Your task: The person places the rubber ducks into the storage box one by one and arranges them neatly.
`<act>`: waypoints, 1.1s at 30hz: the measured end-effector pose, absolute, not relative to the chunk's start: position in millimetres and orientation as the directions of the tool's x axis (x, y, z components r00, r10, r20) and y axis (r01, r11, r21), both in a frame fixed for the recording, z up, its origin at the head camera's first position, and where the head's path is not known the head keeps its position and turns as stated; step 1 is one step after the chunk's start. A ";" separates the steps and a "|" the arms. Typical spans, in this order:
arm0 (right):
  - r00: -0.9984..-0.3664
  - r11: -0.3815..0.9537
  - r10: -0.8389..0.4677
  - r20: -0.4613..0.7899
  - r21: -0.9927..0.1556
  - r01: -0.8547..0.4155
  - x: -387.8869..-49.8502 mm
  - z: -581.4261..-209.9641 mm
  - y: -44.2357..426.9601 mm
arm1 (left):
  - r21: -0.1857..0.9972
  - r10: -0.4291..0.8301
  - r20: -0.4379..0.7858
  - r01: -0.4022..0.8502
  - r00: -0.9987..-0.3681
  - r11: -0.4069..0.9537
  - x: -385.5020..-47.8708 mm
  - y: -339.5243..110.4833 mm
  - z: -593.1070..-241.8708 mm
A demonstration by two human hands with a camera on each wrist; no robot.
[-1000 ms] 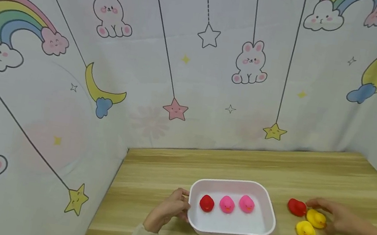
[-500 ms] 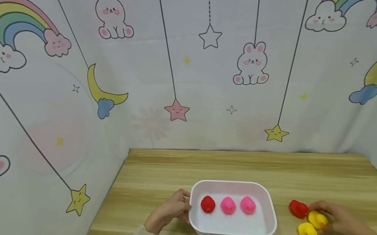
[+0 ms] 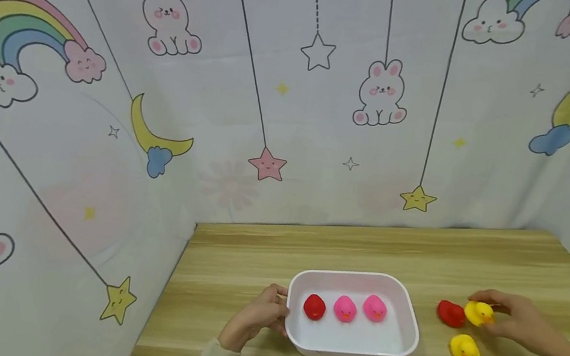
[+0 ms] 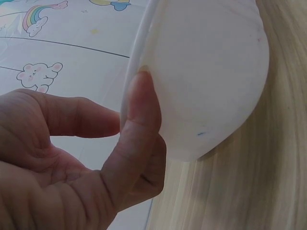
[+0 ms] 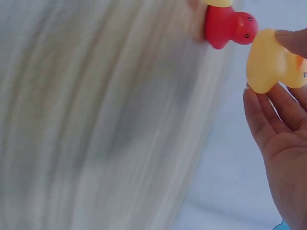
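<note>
Surface (image 3: 241,257): wood-grained
Backdrop (image 3: 320,122): white, far and left, printed rabbits (image 3: 169,25)
Left hand (image 3: 259,314): pinching tub (image 3: 349,342)
Right hand (image 3: 523,327): pinching yellow duck (image 3: 478,313)

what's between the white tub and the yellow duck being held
In the head view, a red duck lies between the tub and the held duck.

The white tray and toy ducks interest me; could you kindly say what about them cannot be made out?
Right wrist: the head of the held yellow duck is partly cut off by the right edge.
Right wrist: most of the other yellow duck is cut off by the top edge.
Left wrist: the inside of the white tray is hidden by its own wall.
Head: the eyes of the red duck in the tray are too small to make out.
</note>
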State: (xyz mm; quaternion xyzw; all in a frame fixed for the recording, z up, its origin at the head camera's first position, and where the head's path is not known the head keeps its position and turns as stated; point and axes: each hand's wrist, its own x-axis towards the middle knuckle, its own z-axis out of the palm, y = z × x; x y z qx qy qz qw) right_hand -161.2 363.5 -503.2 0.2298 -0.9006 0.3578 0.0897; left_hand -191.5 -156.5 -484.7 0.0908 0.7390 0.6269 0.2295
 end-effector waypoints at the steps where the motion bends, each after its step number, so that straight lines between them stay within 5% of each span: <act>1: -0.876 0.633 -0.341 0.340 -0.607 -0.481 -161.7 -501.7 362.7 | 0.969 0.422 -0.225 -0.154 -0.879 0.196 -191.6 -156.3 -484.7; 12: -0.894 0.582 -0.267 0.359 -0.680 -0.447 -161.3 -479.4 341.5 | 0.970 0.430 -0.220 -0.148 -0.876 0.193 -195.3 -153.4 -482.3; 33: -0.905 0.557 -0.353 0.235 -0.724 -0.406 -167.8 -447.5 288.0 | 0.969 0.421 -0.229 -0.165 -0.878 0.185 -191.2 -154.4 -482.4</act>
